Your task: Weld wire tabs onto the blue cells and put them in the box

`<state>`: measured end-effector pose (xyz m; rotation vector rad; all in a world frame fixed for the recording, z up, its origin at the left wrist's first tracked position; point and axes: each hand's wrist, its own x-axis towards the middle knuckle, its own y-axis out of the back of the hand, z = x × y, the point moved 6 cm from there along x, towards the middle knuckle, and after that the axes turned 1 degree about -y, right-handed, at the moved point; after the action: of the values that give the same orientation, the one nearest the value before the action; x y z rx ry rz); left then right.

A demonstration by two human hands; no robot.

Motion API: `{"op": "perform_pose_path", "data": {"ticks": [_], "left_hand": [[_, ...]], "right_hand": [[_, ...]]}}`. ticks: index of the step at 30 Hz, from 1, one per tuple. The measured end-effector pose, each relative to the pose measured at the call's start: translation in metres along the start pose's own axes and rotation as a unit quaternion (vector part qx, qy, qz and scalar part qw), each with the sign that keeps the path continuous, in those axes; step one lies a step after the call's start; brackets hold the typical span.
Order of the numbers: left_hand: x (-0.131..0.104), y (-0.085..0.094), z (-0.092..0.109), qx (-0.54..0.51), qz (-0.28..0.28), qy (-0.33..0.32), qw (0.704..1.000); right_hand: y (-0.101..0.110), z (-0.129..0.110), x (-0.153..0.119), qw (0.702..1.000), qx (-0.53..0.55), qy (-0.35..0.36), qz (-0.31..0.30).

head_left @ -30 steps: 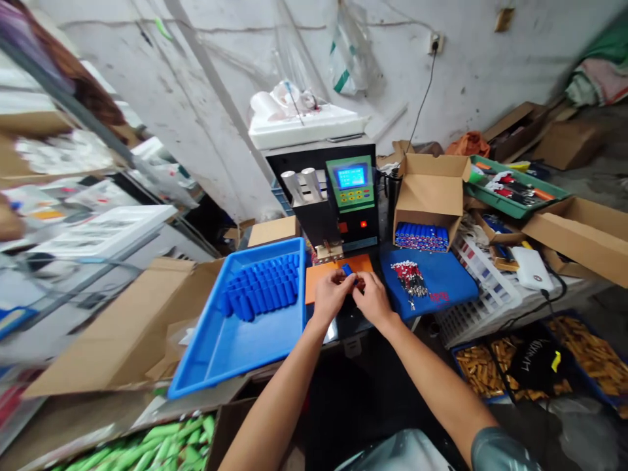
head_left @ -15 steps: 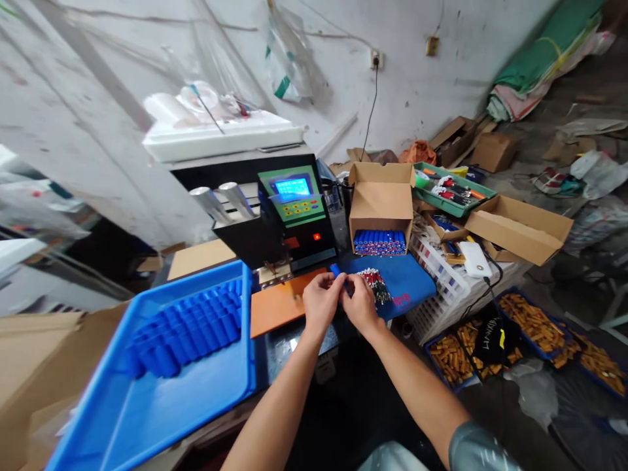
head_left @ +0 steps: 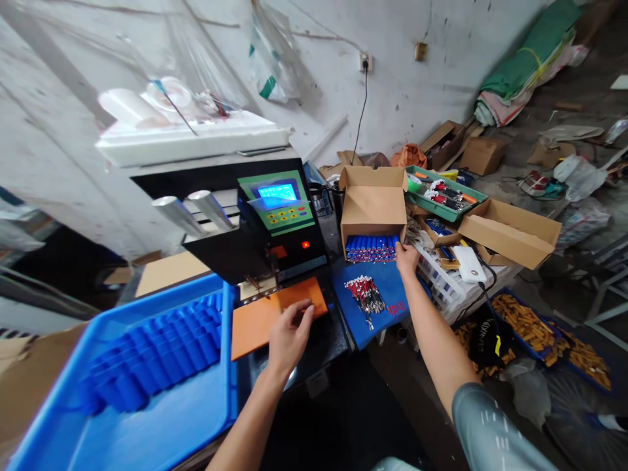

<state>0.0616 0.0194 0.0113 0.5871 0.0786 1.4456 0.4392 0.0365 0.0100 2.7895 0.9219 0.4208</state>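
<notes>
While the two arms reach apart, each hand has its own spot. Say the clock's middle is the left hand (head_left: 290, 333), with twelve at the far wall. That hand hangs over the near edge of an orange board (head_left: 255, 327). Its fingers are bent in, and the thumb is near the first finger. I can't see anything between them, but I can't tell for sure.

Out at two o'clock, the right hand (head_left: 407, 258) is at the front right corner of a cardboard box (head_left: 373, 203). Its fingers are close together there. I can't tell if they pinch a roll, press the box or just touch it.

Inside that box, blue rolls (head_left: 370, 243) lie in a stack, with their ends facing the person — maybe so fingers can get at them easily. The box front faces this way too, which would help.

At eight o'clock from the right hand, red and black wires (head_left: 366, 297) lie in one bunch on a blue mat (head_left: 350, 324). Laid like that, they look easy to count or grab.

At nine o'clock from the left hand, a blue tray (head_left: 161, 418) holds more blue pieces (head_left: 161, 347) in tight rows — its walls likely keep them from rolling off. A black machine (head_left: 258, 229) is at eleven, its lit screen (head_left: 277, 195) turned toward the person, probably for easy reading.
</notes>
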Motion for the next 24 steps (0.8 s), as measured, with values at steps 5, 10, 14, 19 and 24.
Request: {"op": "perform_pose_path", "data": {"ticks": [5, 10, 14, 19, 24], "left_hand": [[-0.003, -0.001, -0.005, 0.017, -0.004, -0.014, 1.0], [0.002, 0.003, -0.016, 0.016, 0.013, 0.002, 1.0], [0.003, 0.004, -0.016, 0.006, 0.014, 0.012, 1.0], [0.005, 0.002, -0.014, -0.027, 0.006, 0.02, 0.999], [0.005, 0.001, -0.013, -0.042, 0.017, 0.014, 0.999]], "right_hand": [[0.003, 0.008, 0.012, 0.991, -0.104, -0.015, 0.081], [0.006, 0.018, 0.017, 0.99, -0.101, -0.023, 0.091], [0.008, 0.03, 0.0, 0.996, -0.046, -0.002, 0.072], [0.001, 0.038, -0.039, 0.998, -0.05, 0.03, -0.034], [-0.025, 0.025, -0.061, 0.975, -0.099, 0.07, -0.185]]}}
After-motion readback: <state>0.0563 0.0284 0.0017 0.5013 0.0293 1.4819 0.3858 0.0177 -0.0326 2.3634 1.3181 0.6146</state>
